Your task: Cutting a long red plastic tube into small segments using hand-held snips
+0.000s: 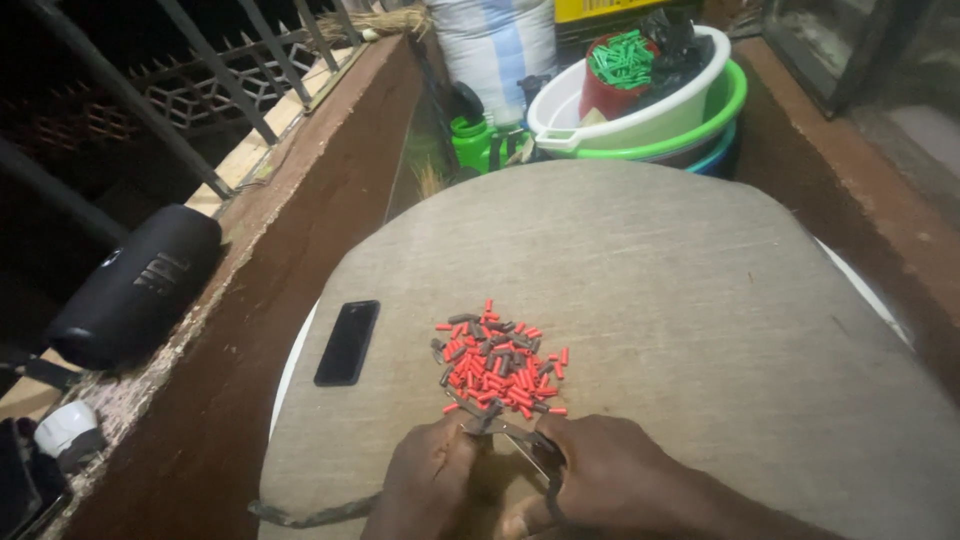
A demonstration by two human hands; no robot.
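While a black cylindrical speaker (135, 285) lies on the ledge at far left and a black phone (347, 342) rests on the grey cloth-covered table (680, 300), the left hand (425, 480) and right hand (610, 480) pinch a thin dark cord (515, 432) between them, running roughly left to right. What else they grip is unclear. Just beyond lies a heap of small red and grey tube beads (497, 365).
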